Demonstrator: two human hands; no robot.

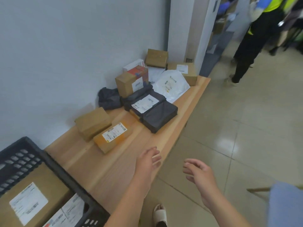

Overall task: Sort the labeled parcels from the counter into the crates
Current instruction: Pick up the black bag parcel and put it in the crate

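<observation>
Several labeled parcels lie on a long wooden counter (101, 169) along the wall. Nearest me is a brown box with a white label (113, 137), beside a plain brown box (92, 122). Farther along lie dark grey bags (155, 112), a white bag (172, 84) and more cardboard boxes (156, 57). A black crate (21, 154) at lower left holds labeled boxes (31, 199). My left hand (147, 161) hovers over the counter's front edge, fingers relaxed, holding nothing. My right hand (199, 174) hangs over the floor, fingers loosely spread, holding nothing.
A grey wall runs along the counter's far side. Tiled floor (246, 128) stretches to the right. A person in a yellow vest and dark trousers (252, 38) stands at the upper right near a doorway. My foot in a pale shoe (159, 213) is below.
</observation>
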